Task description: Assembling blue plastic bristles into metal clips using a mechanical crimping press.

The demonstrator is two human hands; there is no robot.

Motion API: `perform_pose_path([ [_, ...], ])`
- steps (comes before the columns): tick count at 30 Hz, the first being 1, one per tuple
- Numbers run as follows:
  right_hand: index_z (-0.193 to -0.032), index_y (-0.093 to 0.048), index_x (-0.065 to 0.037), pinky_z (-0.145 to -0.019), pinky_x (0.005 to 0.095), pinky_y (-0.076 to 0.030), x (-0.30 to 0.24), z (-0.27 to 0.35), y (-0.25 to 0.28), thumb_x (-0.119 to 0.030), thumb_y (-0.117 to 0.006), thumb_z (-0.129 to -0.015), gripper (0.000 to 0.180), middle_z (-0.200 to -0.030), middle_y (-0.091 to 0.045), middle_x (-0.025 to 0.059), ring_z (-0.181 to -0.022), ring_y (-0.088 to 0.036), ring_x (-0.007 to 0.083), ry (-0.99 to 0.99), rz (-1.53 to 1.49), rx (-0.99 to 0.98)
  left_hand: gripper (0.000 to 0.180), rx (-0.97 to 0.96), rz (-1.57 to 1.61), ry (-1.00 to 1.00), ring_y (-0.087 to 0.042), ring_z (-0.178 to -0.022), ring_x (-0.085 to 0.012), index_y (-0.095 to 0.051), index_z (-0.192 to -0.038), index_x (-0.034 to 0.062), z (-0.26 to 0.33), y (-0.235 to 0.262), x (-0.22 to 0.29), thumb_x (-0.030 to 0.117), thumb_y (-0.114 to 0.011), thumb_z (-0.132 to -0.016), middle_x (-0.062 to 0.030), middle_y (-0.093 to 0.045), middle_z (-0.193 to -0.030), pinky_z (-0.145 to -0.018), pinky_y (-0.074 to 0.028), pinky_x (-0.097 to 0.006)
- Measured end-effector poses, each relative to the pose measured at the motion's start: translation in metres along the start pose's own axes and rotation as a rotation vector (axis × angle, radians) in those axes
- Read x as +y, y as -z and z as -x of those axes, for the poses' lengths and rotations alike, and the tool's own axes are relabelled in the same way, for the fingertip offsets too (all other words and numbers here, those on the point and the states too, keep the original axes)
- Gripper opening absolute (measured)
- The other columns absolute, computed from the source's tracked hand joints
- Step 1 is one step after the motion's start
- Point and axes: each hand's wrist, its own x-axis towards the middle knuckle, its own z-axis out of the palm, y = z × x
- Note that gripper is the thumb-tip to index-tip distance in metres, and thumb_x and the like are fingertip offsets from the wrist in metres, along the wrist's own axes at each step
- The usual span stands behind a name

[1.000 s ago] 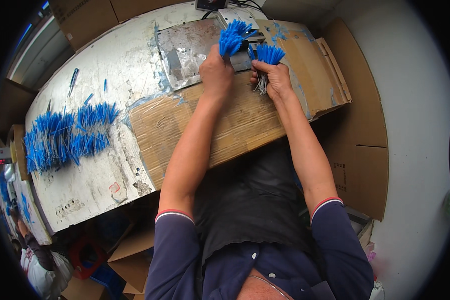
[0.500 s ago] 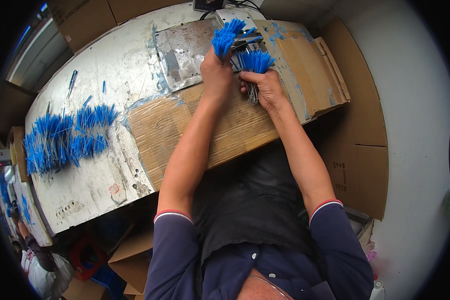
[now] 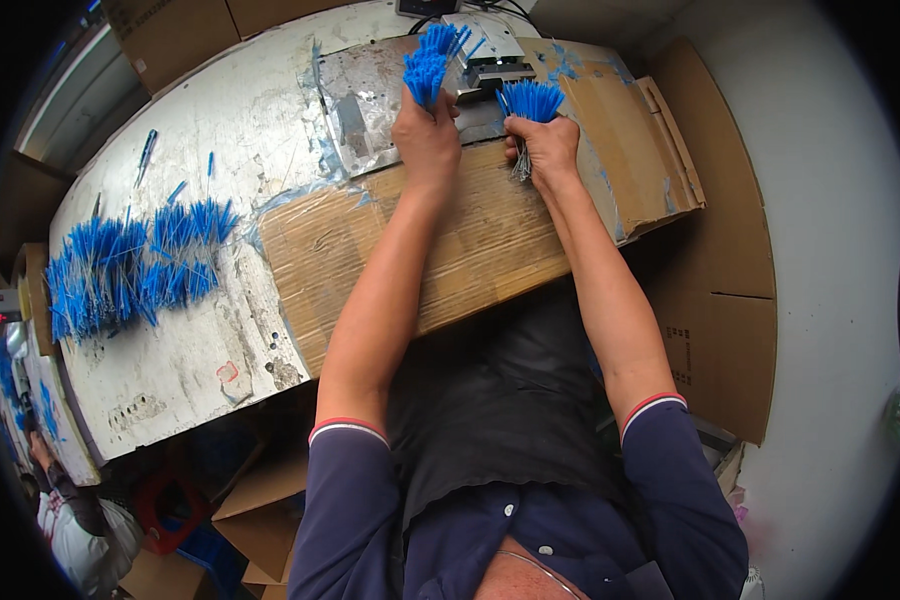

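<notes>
My left hand [image 3: 427, 145] is closed round a bundle of thin blue-bristled wire brushes [image 3: 427, 72], whose blue ends stick up past the fingers. To its right, my right hand [image 3: 552, 148] grips a second bundle of the same brushes [image 3: 532, 101]. Bare wire stems hang below that fist, and the blue tips fan out above it. The two bundles are apart, just in front of a small metal fixture [image 3: 498, 74]. Each fist hides the middle of its bundle.
Piles of blue wire brushes [image 3: 100, 275] lie on the worn white table [image 3: 185, 385] at the left, with a pen [image 3: 146, 155] behind them. Flattened cardboard [image 3: 370, 250] covers the table's front edge. A cardboard box [image 3: 620, 140] stands right. Another person [image 3: 85, 535] is at lower left.
My right hand has moved up and slightly right with its bundle, and my left hand slightly left. The gap between the bundles has widened, showing more of the metal fixture.
</notes>
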Motion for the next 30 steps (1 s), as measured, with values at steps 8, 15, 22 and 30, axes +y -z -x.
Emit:
perform_pose_path([
  [8,-0.071,-0.066,0.002,-0.042,0.0289,-0.051,0.003,-0.010,-0.005,0.002,-0.074,-0.076,0.009,-0.063,-0.065,0.0104,-0.049,-0.062,0.0166,-0.001,0.113,0.060,0.009,0.078,-0.146,-0.079,-0.069,-0.072,-0.0327,-0.058,-0.102,0.0044,-0.002,-0.002,-0.004,0.003,-0.059,-0.093,-0.0138,-0.069,-0.079,-0.065,-0.051,-0.044],
  [15,-0.076,-0.066,0.003,-0.044,0.0309,-0.056,0.000,-0.007,-0.002,0.004,-0.075,-0.077,0.008,-0.069,-0.067,0.0117,-0.053,-0.065,0.0192,-0.090,-0.030,0.058,0.014,0.094,-0.456,-0.256,-0.065,-0.082,-0.0460,-0.059,-0.105,0.0064,-0.001,-0.001,-0.011,0.010,-0.062,-0.092,-0.0218,-0.068,-0.084,-0.071,-0.049,-0.053],
  [22,-0.084,-0.066,0.004,-0.047,0.0330,-0.060,-0.002,-0.004,0.007,0.007,-0.077,-0.074,0.015,-0.076,-0.068,0.0128,-0.057,-0.067,0.0208,-0.129,-0.151,0.015,0.013,-0.120,-0.534,-0.258,-0.066,-0.079,-0.0444,-0.060,-0.100,0.0062,0.003,-0.002,-0.012,0.007,-0.063,-0.087,-0.0217,-0.068,-0.082,-0.069,-0.048,-0.054],
  [30,-0.077,-0.065,0.008,-0.044,0.0330,-0.057,-0.002,-0.002,0.016,0.009,-0.076,-0.073,0.011,-0.071,-0.066,0.0152,-0.053,-0.065,0.0229,-0.145,-0.099,-0.016,0.013,-0.215,-0.567,-0.292,-0.066,-0.081,-0.0418,-0.062,-0.098,0.0045,0.003,-0.002,-0.008,0.003,-0.062,-0.085,-0.0204,-0.068,-0.084,-0.071,-0.050,-0.051],
])
